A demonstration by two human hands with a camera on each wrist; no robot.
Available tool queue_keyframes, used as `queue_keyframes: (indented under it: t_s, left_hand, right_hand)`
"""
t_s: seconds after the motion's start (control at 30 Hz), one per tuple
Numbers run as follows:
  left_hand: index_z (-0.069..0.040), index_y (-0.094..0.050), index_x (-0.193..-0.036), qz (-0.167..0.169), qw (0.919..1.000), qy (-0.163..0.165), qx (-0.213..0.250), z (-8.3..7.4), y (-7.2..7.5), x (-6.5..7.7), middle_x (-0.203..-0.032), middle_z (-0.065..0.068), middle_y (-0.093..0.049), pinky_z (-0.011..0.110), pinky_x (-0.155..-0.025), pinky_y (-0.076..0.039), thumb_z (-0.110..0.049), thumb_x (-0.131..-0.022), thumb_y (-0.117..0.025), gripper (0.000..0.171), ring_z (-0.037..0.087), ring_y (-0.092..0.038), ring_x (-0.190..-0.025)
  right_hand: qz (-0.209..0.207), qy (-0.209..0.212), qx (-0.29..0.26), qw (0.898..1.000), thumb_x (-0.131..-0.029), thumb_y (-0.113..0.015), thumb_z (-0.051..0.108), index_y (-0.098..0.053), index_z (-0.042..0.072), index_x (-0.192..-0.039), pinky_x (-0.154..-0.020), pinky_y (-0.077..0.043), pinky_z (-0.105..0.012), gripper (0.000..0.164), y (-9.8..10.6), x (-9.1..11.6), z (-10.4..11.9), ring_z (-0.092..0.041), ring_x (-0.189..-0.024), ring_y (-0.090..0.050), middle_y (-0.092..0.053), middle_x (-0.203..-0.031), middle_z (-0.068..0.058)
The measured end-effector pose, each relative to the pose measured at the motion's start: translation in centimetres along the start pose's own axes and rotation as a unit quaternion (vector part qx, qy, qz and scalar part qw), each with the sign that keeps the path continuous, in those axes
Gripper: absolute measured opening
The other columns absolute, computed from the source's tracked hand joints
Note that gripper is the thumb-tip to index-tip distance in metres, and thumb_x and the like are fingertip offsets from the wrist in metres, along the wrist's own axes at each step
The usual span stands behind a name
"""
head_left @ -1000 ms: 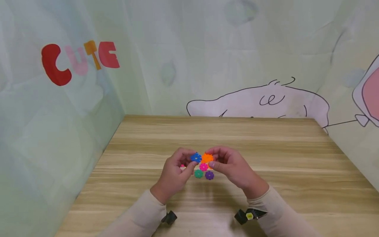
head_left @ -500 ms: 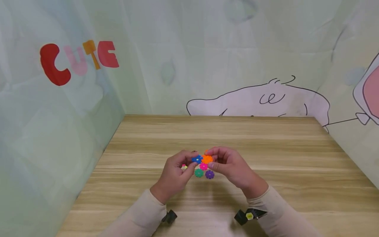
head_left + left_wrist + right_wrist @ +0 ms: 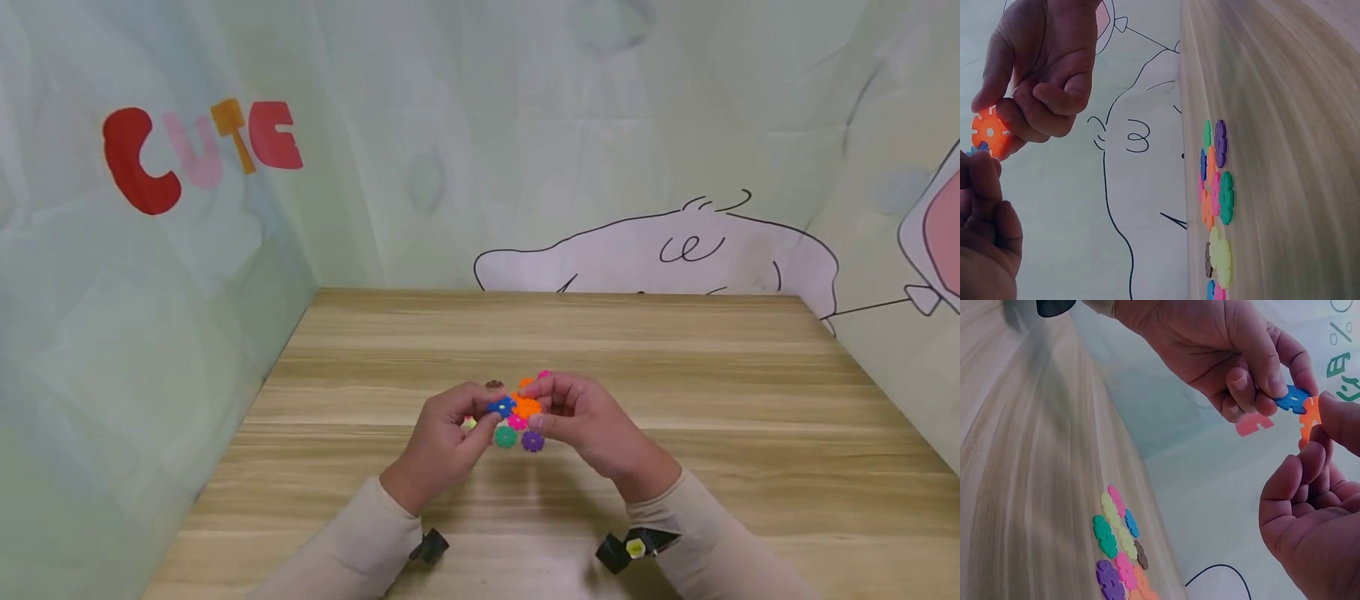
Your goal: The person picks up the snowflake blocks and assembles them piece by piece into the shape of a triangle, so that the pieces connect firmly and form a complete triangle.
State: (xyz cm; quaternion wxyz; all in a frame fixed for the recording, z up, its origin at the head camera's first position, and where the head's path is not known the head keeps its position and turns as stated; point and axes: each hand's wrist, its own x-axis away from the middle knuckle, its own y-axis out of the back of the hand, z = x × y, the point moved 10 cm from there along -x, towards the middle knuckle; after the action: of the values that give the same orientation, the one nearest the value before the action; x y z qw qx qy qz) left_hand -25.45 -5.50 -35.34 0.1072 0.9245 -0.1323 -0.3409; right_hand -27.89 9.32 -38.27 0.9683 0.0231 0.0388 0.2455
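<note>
In the head view my left hand (image 3: pixel 446 433) pinches a blue snowflake-shaped plastic disc (image 3: pixel 501 407) between thumb and fingers. My right hand (image 3: pixel 596 425) pinches an orange disc (image 3: pixel 988 134) of the same notched kind. Both discs are held up above the tabletop. Their edges meet, with the blue one turned at an angle to the orange, as the right wrist view shows. Fingertips cover part of each disc. Below the hands a green disc (image 3: pixel 506 437), a purple disc (image 3: pixel 533 440) and a pink disc (image 3: pixel 517 422) lie on the table.
The loose discs lie close together on the wood-grain table (image 3: pixel 360 333), including a brown one (image 3: pixel 493 385) and a yellow one (image 3: pixel 1110 508). Fabric walls with printed letters (image 3: pixel 142 162) and a cartoon drawing stand along the table's left and back edges.
The blue disc has shifted slightly right toward the orange one and tilted. Brown and pink discs behind the hands have come into view. Both hands keep their pinch.
</note>
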Motion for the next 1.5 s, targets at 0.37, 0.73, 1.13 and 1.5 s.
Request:
queue_keyframes:
  t_s: [0.37,0.73,1.13,1.5]
  left_hand:
    - [-0.002,-0.069,-0.115,0.006,0.9999,-0.004,-0.011,0.3,-0.2,0.2,-0.103,0.013,-0.075,0.03,-0.073,-0.063,0.008,-0.096,-0.068,0.022,0.015,-0.069,-0.079]
    - [-0.004,-0.065,-0.123,0.002,0.9988,0.013,-0.046,1.3,0.1,0.0,-0.104,0.006,-0.071,0.029,-0.077,-0.061,0.003,-0.09,-0.079,0.036,0.012,-0.065,-0.081]
    - [-0.005,-0.065,-0.121,-0.024,0.9981,0.019,-0.054,2.2,0.6,0.2,-0.096,0.005,-0.066,0.026,-0.074,-0.055,0.002,-0.087,-0.082,0.038,0.015,-0.06,-0.077]
    - [-0.005,-0.065,-0.121,-0.012,0.9983,0.036,-0.044,2.4,0.4,0.2,-0.099,0.004,-0.067,0.027,-0.075,-0.054,0.002,-0.085,-0.081,0.04,0.018,-0.061,-0.079]
  right_hand:
    - [-0.011,-0.016,0.004,1.0,-0.1,-0.066,0.0,-0.062,-0.01,-0.123,-0.081,-0.06,-0.024,0.025,-0.1,-0.2,-0.4,-0.021,-0.093,-0.066,-0.068,-0.106,-0.015]
    - [-0.016,-0.028,0.056,0.998,-0.105,-0.065,0.013,-0.064,-0.003,-0.131,-0.079,-0.058,-0.027,0.031,1.2,-0.6,-1.3,-0.021,-0.09,-0.062,-0.066,-0.106,-0.014]
    - [-0.103,-0.135,0.275,0.946,-0.097,-0.076,0.02,-0.074,0.007,-0.123,-0.061,-0.043,-0.03,0.028,7.6,-1.6,-5.8,-0.022,-0.073,-0.052,-0.059,-0.086,-0.008]
    - [-0.044,-0.169,0.347,0.921,-0.093,-0.079,0.016,-0.074,0.007,-0.125,-0.07,-0.048,-0.031,0.033,7.7,-1.6,-8.3,-0.02,-0.081,-0.056,-0.066,-0.095,-0.007]
